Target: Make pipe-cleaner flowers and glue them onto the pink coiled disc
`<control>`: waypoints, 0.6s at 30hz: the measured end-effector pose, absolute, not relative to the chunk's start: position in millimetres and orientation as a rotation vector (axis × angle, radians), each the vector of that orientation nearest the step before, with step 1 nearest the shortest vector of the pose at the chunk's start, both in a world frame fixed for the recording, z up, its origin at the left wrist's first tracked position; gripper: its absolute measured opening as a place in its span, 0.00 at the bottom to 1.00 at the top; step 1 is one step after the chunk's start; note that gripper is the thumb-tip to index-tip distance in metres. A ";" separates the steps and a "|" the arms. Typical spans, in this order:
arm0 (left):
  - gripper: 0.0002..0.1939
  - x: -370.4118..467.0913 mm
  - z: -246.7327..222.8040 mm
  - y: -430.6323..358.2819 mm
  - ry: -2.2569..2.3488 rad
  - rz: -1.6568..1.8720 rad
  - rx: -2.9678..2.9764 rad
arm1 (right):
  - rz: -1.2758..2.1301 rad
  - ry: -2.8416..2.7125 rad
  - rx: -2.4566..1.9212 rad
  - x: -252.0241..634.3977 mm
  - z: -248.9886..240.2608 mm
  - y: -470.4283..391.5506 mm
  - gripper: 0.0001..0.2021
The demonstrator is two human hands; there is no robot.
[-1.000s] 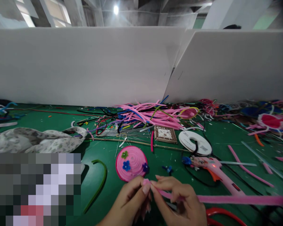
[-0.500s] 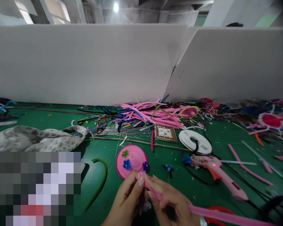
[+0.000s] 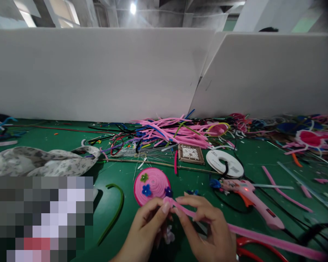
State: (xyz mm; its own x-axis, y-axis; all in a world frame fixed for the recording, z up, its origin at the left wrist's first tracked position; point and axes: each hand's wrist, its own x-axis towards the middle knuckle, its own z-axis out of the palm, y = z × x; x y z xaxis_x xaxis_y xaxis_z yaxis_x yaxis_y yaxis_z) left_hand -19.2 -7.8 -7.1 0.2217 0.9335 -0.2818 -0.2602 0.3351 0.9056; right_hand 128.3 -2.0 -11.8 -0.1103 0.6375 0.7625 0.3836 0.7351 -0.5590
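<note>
My left hand (image 3: 150, 222) pinches the curled end of a long pink pipe cleaner (image 3: 273, 240) between thumb and fingers. Close on its right, my right hand (image 3: 207, 225) has the same strip running between its thumb and fingers; the strip trails off to the lower right. Just beyond my fingertips lies a round pink coiled disc (image 3: 154, 182) with a green flower (image 3: 144, 177) and blue flowers (image 3: 146, 190) on it. A pale translucent flower shape (image 3: 169, 234) shows below my left hand. Red-handled scissors (image 3: 258, 249) are partly under the strip.
A pink glue gun (image 3: 258, 203) with a lit red light lies at the right, near a white spool (image 3: 224, 163). Behind are a bead box (image 3: 191, 154) and a pile of pink strips (image 3: 175, 133). Patterned cloth (image 3: 43, 162) and a green strip (image 3: 117, 211) lie left.
My right hand has spread its fingers and shifted slightly right and up along the pink strip. My left hand still pinches the curled end, now slightly farther right.
</note>
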 end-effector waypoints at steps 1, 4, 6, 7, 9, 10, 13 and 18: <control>0.25 -19.6 -7.0 -7.1 1.010 0.969 0.846 | 0.268 -1.723 -0.834 128.9 -12.4 -1.2 0.16; 0.24 -21.9 -6.1 -4.0 1.026 0.965 0.813 | 0.273 -1.761 -0.834 131.8 -13.5 0.4 0.15; 0.23 -23.8 -5.1 -1.7 1.029 0.974 0.790 | 0.268 -1.800 -0.807 133.6 -13.2 0.7 0.15; 0.23 -24.7 -4.7 -0.7 1.034 0.979 0.779 | 0.263 -1.809 -0.799 134.2 -12.7 0.8 0.15; 0.22 -26.0 -4.3 0.6 1.039 0.987 0.771 | 0.255 -1.819 -0.793 134.4 -11.3 0.7 0.16; 0.21 -26.3 -4.4 1.0 1.035 0.986 0.774 | 0.253 -1.822 -0.791 134.2 -10.6 0.7 0.16; 0.20 -26.0 -5.1 1.4 1.009 0.971 0.778 | 0.272 -1.833 -0.790 133.6 -9.8 0.7 0.16; 0.18 -25.6 -5.0 0.4 0.988 0.973 0.759 | 0.289 -1.873 -0.778 133.7 -10.9 0.7 0.16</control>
State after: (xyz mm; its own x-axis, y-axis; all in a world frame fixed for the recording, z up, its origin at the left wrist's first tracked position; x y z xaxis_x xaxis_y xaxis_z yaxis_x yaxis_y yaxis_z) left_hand -25.6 0.4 -5.0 0.2230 0.9186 -0.3264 -0.3124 0.3845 0.8687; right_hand 133.7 0.7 -10.9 -0.2491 0.6322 0.7337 0.3819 0.7603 -0.5255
